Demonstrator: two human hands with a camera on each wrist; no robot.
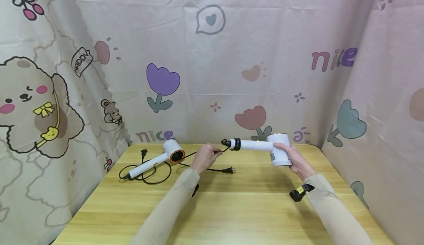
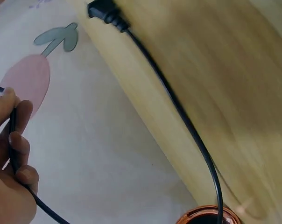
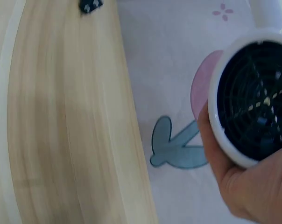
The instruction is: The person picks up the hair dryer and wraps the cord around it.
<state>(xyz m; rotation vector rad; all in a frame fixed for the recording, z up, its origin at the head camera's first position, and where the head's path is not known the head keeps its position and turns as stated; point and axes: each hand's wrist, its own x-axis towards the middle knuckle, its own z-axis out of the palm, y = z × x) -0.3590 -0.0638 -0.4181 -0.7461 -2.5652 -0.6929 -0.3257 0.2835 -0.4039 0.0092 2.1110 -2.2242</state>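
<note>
My right hand (image 1: 297, 159) grips a white hair dryer (image 1: 254, 145) by its head, holding it above the table with the handle pointing left. Several turns of black cord (image 1: 235, 144) are wound round the handle's end. Left of it, my left hand (image 1: 204, 157) holds the cord between thumb and curled fingers; the left wrist view shows the cord (image 2: 12, 135) running through them. In the right wrist view the dryer's dark round grille (image 3: 260, 102) faces the camera, with fingers around its rim. The cord's plug (image 1: 229, 170) lies on the table beneath.
A second white hair dryer (image 1: 149, 165) with a copper-rimmed nozzle (image 1: 177, 156) lies at the table's left, its cord looped around it and its plug (image 1: 144, 152) near the back edge. A patterned curtain (image 1: 212, 61) encloses the wooden table (image 1: 232, 215) at back and sides.
</note>
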